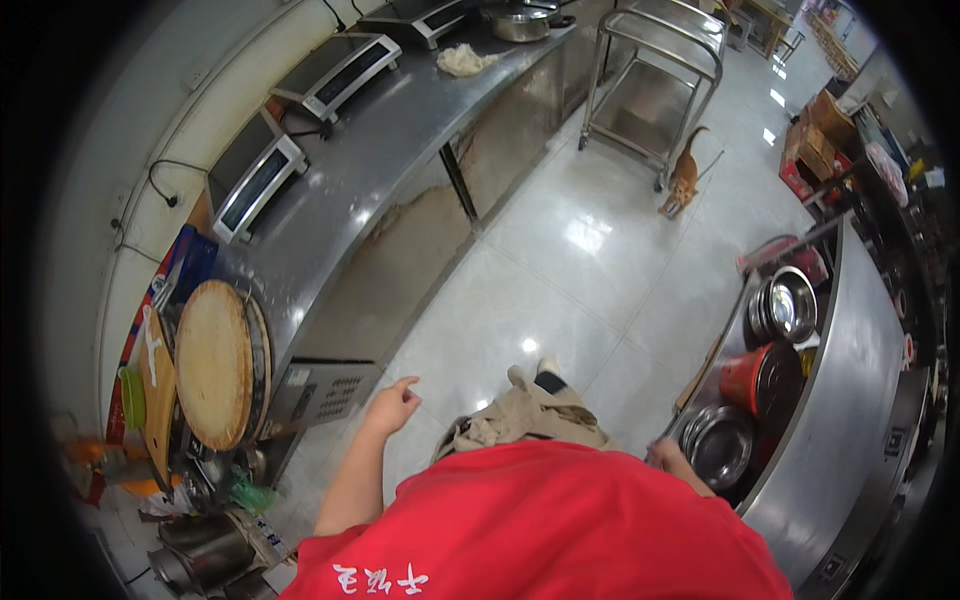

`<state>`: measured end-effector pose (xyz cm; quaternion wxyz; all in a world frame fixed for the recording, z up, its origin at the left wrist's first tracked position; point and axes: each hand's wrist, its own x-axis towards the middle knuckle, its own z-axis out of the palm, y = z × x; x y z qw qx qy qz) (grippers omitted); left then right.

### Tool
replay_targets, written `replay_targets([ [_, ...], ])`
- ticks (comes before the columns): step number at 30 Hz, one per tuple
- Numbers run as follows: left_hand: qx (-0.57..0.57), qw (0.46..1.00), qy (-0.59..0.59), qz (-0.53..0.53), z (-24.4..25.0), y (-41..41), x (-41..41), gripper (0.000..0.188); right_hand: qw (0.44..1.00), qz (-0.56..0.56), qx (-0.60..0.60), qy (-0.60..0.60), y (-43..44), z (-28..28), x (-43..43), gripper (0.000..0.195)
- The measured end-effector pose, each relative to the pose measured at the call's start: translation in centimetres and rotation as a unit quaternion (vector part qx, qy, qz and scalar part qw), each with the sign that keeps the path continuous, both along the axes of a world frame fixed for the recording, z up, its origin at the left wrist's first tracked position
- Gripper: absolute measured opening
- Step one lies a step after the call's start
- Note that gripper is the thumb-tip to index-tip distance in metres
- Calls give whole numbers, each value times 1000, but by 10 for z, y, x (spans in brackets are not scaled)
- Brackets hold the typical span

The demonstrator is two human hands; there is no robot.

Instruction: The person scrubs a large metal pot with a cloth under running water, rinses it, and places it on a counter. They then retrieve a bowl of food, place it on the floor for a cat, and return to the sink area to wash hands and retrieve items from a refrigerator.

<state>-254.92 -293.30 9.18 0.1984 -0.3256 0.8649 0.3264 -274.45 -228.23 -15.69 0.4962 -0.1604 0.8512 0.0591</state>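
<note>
My left hand point(393, 407) hangs over the tiled floor, its fingers loosely curled and apart, with nothing between them. Nearest to it is the vented end panel point(337, 391) of the steel counter. On the other side of my body, my right hand point(667, 454) is blurred beside the open shelf of a steel cabinet point(840, 427). Whether its fingers touch or hold anything is not visible. Stacked steel basins point(720, 448) lie just right of that hand, with a red bucket point(750, 379) and more steel bowls point(792, 304) farther along the shelf.
An orange cat point(683, 180) is on the floor by a wheeled steel trolley point(645, 94). Induction cookers point(261, 187), a cloth point(463, 60) and a pot point(521, 22) line the counter. Round wooden boards point(214, 364) stand at its near end. Cardboard boxes point(817, 142) sit far right.
</note>
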Motion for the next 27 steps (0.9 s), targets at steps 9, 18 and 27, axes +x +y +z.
replay_targets([
  [9, -220, 959, 176, -26, 47, -135, -243, 62, 897, 127, -347, 241, -535, 165, -420, 41],
  [18, -334, 940, 51, 37, -46, -304, -434, 90, 742, 383, -441, 329, -821, 99, -548, 53],
  [27, -418, 906, 62, -1, -98, -319, -447, 100, 640, 242, -655, 320, -906, 32, -594, 22],
])
